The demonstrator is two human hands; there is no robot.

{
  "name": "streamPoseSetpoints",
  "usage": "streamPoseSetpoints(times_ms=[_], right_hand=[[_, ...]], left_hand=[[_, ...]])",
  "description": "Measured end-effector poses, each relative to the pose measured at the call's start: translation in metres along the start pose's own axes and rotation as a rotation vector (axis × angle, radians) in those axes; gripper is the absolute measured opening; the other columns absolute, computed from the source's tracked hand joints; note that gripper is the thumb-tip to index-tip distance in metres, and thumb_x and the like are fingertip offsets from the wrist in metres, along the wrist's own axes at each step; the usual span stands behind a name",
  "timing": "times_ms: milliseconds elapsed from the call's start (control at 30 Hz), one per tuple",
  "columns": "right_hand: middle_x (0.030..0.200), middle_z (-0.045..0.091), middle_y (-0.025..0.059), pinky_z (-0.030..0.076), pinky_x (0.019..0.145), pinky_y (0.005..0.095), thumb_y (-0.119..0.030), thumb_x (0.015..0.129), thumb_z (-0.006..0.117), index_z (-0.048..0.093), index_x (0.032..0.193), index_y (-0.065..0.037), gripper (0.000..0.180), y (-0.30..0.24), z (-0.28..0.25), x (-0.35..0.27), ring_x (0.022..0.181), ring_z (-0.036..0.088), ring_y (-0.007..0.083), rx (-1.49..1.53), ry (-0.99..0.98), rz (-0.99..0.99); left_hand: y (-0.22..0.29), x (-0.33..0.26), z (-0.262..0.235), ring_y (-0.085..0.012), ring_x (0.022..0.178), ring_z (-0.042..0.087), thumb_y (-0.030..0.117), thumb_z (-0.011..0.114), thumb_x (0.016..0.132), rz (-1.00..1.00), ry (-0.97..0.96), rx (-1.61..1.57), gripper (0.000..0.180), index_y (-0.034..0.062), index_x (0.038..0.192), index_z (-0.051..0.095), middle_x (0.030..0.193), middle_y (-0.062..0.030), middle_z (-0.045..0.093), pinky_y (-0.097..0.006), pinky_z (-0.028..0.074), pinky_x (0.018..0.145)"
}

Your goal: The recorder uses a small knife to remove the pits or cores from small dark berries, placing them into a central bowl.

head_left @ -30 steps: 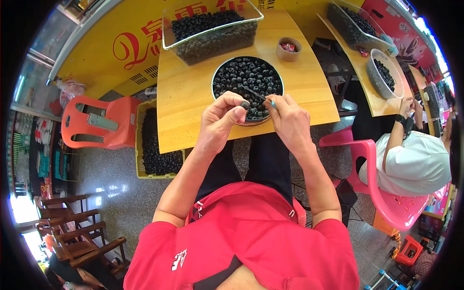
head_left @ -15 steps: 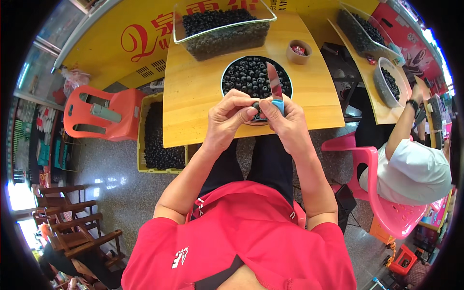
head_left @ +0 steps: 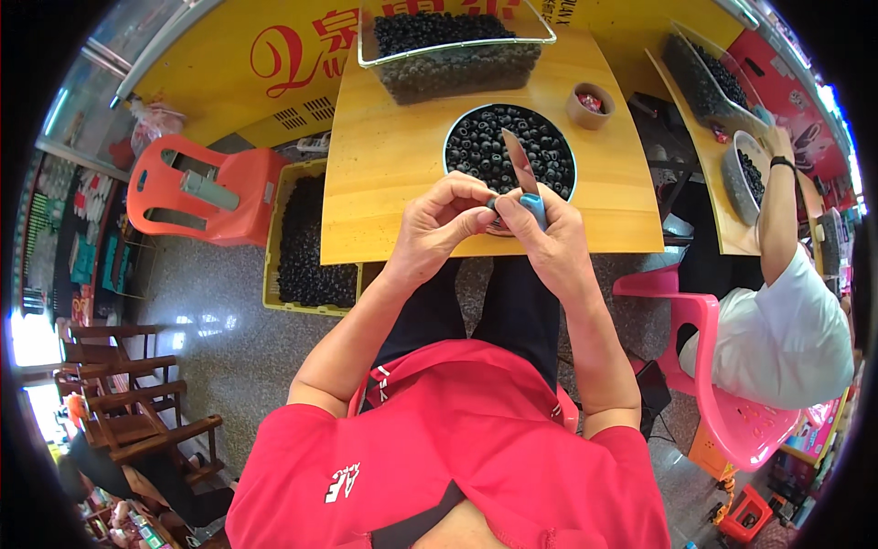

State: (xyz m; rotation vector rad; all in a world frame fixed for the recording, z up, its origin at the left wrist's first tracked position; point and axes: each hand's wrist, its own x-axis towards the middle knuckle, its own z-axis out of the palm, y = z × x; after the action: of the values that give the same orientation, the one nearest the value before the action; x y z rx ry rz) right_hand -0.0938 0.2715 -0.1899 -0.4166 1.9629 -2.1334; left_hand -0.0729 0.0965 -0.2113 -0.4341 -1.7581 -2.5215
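In my right hand (head_left: 551, 240) is a small knife (head_left: 519, 163) with a blue handle; its blade points up and away from me. The left hand (head_left: 445, 222) pinches a small dark round piece (head_left: 492, 203), mostly covered by the fingertips; whether it is a fruit or a nut I cannot tell. Both hands meet at the table's near edge, thumbs close together. Just beyond them stands a round bowl (head_left: 575, 174) with a pale rim, full of similar dark round pieces (head_left: 494, 137).
A clear tub (head_left: 457, 78) of dark pieces stands on the wooden table (head_left: 384, 201), near a small brown cup (head_left: 590, 105). Left are a yellow crate (head_left: 273, 284) and an orange chair (head_left: 242, 197). At right, a co-worker (head_left: 773, 339) sits on a pink chair (head_left: 704, 366).
The view has shifted, so the table sits farther right in it. My hands stay together with the knife and dark piece. The co-worker's arm now reaches farther forward, toward the tub at right.
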Motion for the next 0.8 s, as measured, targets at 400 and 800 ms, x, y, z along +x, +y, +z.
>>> streamPoseSetpoints(times_ms=[400, 800], right_hand=[[0.075, 0.06, -0.0018, 0.03, 0.046, 0.0158, -0.025, 0.093, 0.064, 0.062, 0.093, -0.006, 0.02, -0.013, -0.002, -0.004, 0.053, 0.044, 0.0, 0.249, 0.016, 0.101], [0.075, 0.06, -0.0014, 0.029, 0.046, 0.0166, -0.02, 0.095, 0.062, 0.066, 0.094, -0.003, 0.017, 0.013, -0.033, 0.001, 0.053, 0.041, 0.0001, 0.039, 0.195, 0.02]], left_hand=[[-0.004, 0.004, 0.013, -0.0115, 0.088, 0.057, 0.004, 0.065, 0.09, 0.088, 0.006, 0.083, 0.017, -0.0002, 0.107, 0.063, 0.105, -0.0061, 0.057, -0.024, 0.048, 0.077], [0.031, -0.004, -0.061, -0.0127, 0.074, 0.059, 0.001, 0.061, 0.091, 0.118, 0.402, 0.3, 0.014, -0.0014, 0.105, 0.061, 0.09, -0.0077, 0.064, -0.026, 0.048, 0.07]])
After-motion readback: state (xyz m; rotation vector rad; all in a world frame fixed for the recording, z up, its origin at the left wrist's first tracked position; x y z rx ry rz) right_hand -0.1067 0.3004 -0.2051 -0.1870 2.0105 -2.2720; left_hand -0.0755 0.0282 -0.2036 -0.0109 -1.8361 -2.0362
